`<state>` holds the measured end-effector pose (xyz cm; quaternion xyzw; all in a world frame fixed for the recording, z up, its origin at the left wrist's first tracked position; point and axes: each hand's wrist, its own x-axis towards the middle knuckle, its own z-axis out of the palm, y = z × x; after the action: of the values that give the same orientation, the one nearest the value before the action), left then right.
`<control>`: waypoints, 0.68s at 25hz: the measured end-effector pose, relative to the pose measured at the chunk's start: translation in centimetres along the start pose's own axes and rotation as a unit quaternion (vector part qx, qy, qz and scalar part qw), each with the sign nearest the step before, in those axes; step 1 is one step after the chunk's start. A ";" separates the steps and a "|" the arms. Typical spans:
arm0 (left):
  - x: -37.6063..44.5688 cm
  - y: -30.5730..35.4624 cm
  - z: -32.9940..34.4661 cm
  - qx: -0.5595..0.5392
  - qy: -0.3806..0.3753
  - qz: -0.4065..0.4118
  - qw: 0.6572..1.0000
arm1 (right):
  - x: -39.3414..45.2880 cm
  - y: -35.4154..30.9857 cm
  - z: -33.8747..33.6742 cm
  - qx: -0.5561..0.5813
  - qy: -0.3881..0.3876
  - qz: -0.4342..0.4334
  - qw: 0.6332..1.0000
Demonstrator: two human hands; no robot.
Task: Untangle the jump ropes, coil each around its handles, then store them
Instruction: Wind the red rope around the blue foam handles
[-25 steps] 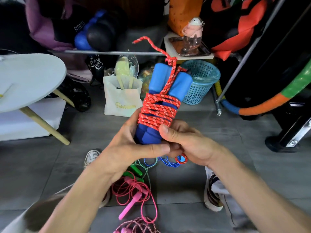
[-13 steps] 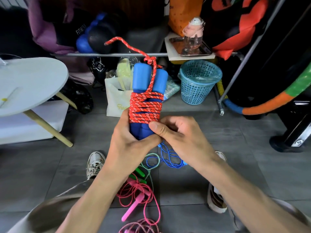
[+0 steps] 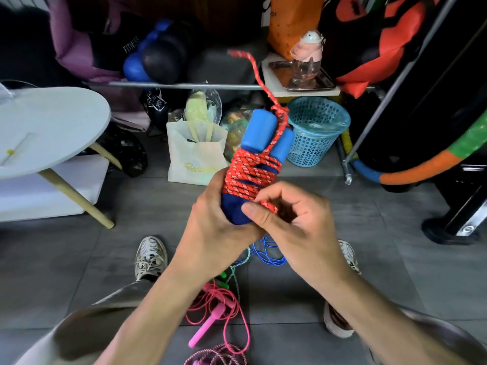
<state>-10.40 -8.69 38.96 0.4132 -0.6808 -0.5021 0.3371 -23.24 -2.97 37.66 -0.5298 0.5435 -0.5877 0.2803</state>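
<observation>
Now, left to right, the left hand [image 3: 216, 227] still grips the blue handles [image 3: 259, 143] bound in red rope [image 3: 250, 177], while the right hand [image 3: 295, 222], a moment ago bare-fingered, pinches a freshly pulled rope end [image 3: 268, 206], so coiling looks nearly tied off, storing remains

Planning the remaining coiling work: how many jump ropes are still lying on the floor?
4 at least: a blue rope beneath the hands, a green one beside it, a pink one nearer, and a pink-white braided one at the bottom edge. Hands and arms may hide others.
</observation>
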 end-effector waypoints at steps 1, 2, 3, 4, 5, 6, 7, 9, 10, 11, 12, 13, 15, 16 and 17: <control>-0.1 0.0 -0.1 0.047 0.011 0.012 0.999 | 0.1 0.1 -0.1 0.014 -0.023 0.016 1.000; -0.2 0.0 -0.3 0.074 0.018 0.020 0.997 | 0.1 0.1 -0.2 0.026 -0.043 0.029 0.998; -0.3 0.0 -0.5 0.089 0.020 0.025 0.996 | 0.0 0.1 -0.3 0.039 -0.058 0.039 0.997; -0.5 0.1 -0.7 0.107 0.023 0.031 0.993 | -0.2 0.0 -0.4 0.048 -0.068 0.043 0.996; -0.8 0.4 -0.9 0.130 0.021 0.044 0.990 | -0.3 -0.3 -0.5 0.050 -0.076 0.039 0.995; -1.2 0.7 -1.0 0.145 0.011 0.063 0.987 | -0.5 -0.7 -0.7 0.045 -0.078 0.030 0.996; -1.6 1.0 -1.1 0.143 -0.007 0.085 0.986 | -0.8 -1.1 -0.8 0.033 -0.075 0.018 0.997; -2.5 1.5 -1.4 0.068 -0.059 0.111 0.990 | -1.1 -2.1 -1.1 0.010 -0.052 -0.002 0.999; -2.9 1.7 -1.7 0.011 -0.082 0.107 0.991 | -1.2 -2.5 -1.2 0.007 -0.035 -0.007 0.999; -3.3 1.9 -1.8 -0.041 -0.095 0.095 0.990 | -1.5 -2.9 -1.2 0.010 -0.017 -0.006 1.000; -3.9 2.2 -1.9 -0.076 -0.094 0.084 0.989 | -2.1 -3.5 -1.1 0.010 -0.001 -0.005 1.000; -4.8 2.5 -1.9 -0.093 -0.082 0.080 0.989 | -2.9 -4.1 -1.0 0.008 0.013 -0.005 1.000; -7.3 2.8 -1.8 -0.112 -0.059 0.086 0.988 | -5.3 -5.3 -0.5 0.000 0.030 -0.010 1.000; -8.8 2.8 -1.6 -0.113 -0.043 0.088 0.989 | -6.7 -6.0 -0.1 0.000 0.034 -0.007 0.999; -10.3 2.7 -1.5 -0.107 -0.014 0.084 0.991 | -8.0 -6.5 0.3 0.003 0.039 0.000 0.999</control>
<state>-5.26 0.42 41.49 0.3090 -0.6603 -0.5478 0.4102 -19.06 5.81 41.17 -0.5056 0.5524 -0.6093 0.2607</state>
